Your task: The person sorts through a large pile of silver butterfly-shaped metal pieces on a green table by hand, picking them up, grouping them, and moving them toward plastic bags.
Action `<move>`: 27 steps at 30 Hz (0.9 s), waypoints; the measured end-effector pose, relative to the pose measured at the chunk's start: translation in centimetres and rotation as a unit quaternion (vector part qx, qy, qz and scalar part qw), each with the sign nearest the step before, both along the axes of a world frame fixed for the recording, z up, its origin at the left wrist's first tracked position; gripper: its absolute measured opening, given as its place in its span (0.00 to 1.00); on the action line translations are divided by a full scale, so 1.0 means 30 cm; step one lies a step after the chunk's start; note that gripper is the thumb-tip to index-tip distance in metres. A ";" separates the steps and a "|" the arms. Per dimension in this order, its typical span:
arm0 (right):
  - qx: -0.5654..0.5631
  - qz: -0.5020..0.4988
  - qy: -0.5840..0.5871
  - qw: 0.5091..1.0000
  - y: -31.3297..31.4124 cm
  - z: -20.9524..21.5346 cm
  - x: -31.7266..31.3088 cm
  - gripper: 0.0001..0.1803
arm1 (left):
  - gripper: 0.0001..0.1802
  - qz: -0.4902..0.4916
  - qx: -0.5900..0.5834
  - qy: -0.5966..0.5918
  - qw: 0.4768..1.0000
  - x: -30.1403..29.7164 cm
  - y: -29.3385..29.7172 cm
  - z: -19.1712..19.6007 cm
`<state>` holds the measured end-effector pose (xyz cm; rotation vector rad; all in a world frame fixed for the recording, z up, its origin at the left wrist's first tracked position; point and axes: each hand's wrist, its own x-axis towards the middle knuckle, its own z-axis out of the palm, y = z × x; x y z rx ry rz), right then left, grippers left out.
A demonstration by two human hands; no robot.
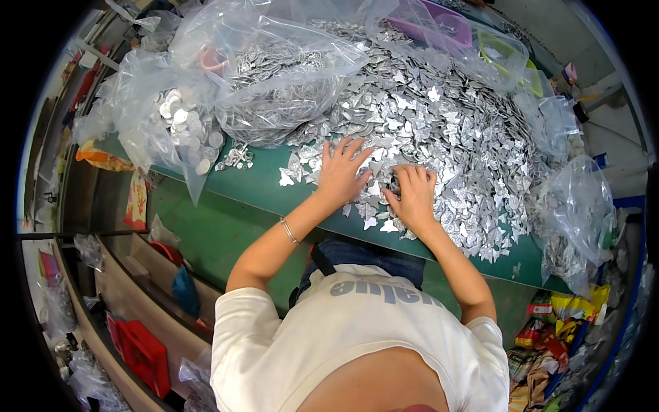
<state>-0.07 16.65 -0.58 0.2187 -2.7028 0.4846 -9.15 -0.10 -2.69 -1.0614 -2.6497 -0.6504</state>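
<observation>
A wide heap of small flat silver metal pieces (439, 137), many with star-like or pointed outlines, spreads over the green table (240, 182). My left hand (341, 173) lies palm down on the heap's near left part, its fingers spread over the pieces. Just to its right, my right hand (414, 200) rests on the same heap with bent fingers. A gap shows between its thumb and forefinger, and I see nothing gripped there. What lies under both palms is hidden. A metal bracelet (289, 231) circles my left wrist.
Behind my left hand stands a clear plastic bag (274, 103) full of metal pieces. Another bag holds round silver discs (185, 123), beside a few small loose parts (235, 156). Purple (432, 24) and yellow-green (504, 55) bins sit at the back. A filled bag (576, 213) hangs at the right edge.
</observation>
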 end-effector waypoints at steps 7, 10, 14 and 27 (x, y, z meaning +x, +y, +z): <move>-0.096 0.030 0.024 0.995 0.024 -0.030 0.054 0.12 | 0.24 0.015 0.042 0.009 0.999 0.002 -0.004 -0.014; -0.084 -0.003 0.015 0.996 0.050 -0.024 0.065 0.11 | 0.24 0.022 0.056 0.013 0.998 0.005 -0.004 -0.014; -0.074 -0.095 0.057 0.991 0.120 -0.015 0.059 0.12 | 0.26 0.038 0.091 0.013 0.995 -0.005 -0.005 -0.029; 0.041 -0.192 0.062 0.979 0.170 0.056 -0.070 0.13 | 0.13 0.134 0.380 -0.128 0.906 -0.106 -0.065 0.008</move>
